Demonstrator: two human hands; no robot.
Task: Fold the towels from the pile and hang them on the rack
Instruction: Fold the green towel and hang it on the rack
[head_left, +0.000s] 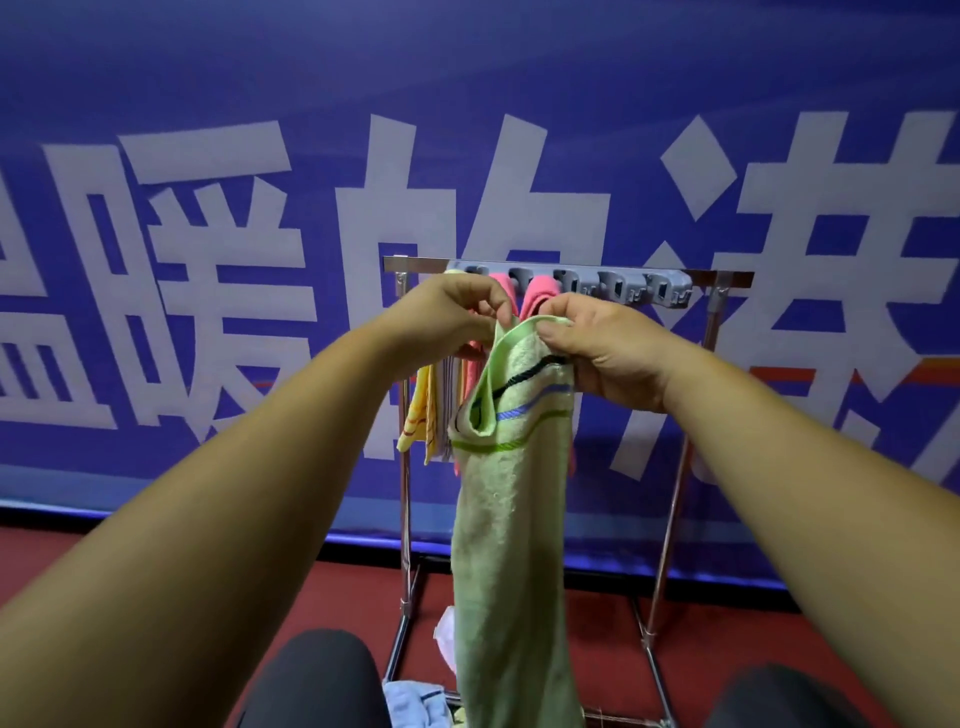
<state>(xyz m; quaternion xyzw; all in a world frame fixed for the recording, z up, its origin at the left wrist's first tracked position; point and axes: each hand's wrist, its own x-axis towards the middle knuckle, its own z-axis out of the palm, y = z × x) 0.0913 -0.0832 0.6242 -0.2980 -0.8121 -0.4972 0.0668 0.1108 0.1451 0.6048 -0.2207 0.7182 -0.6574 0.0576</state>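
Left hand (457, 307), right hand (605, 349) atop towel (511, 525)

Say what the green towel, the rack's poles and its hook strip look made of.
The green towel: looped terry cloth, likely cotton, fuzzy and matte; rack poles: shiny metal, chrome-like, with reflections; hook strip: seemingly grey moulded plastic, matte.

Wall: a blue banner (208, 62) filled the whole view behind.
Lettering: big white characters (218, 270) ran across it in one row.
Stripe: a red-orange line (930, 371) crossed the banner at the right edge.
Lower edge: a paler blue band (363, 519) lay above a dark strip (727, 583).
Floor: a dark red floor (52, 551) met the banner's foot.
Light: it was even and soft.
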